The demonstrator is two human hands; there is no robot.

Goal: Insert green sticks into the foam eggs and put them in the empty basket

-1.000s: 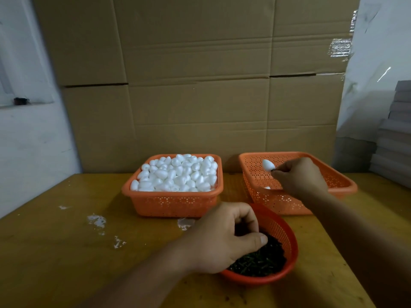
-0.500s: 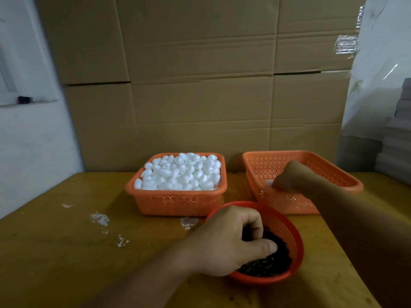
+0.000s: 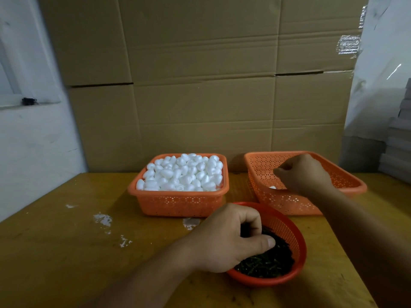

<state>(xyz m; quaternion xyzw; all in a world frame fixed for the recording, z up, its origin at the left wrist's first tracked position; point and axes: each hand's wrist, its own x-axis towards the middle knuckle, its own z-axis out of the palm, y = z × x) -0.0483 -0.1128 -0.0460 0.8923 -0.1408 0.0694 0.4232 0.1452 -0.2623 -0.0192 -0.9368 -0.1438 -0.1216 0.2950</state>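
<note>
My left hand [image 3: 231, 238] reaches into the round red bowl [image 3: 295, 236], its fingers curled down into the pile of dark green sticks [image 3: 266, 263] and pinching some against the thumb. My right hand [image 3: 304, 173] hovers over the orange basket on the right [image 3: 289, 201], fingers loosely curled and holding nothing. One white foam egg [image 3: 272, 187] lies on that basket's floor just below the hand; its stick is hidden. The orange basket on the left [image 3: 178, 203] is heaped with several white foam eggs [image 3: 184, 174].
All three containers stand on a yellow wooden table [image 3: 66, 252] with white scuff marks [image 3: 103, 218] on its left part. A wall of cardboard boxes [image 3: 200, 85] stands right behind the baskets. Stacked grey sheets [image 3: 398, 141] rise at the far right.
My right hand carried a foam egg down into the right basket, let it go and has risen a little. My left hand stayed in the bowl, working among the sticks.
</note>
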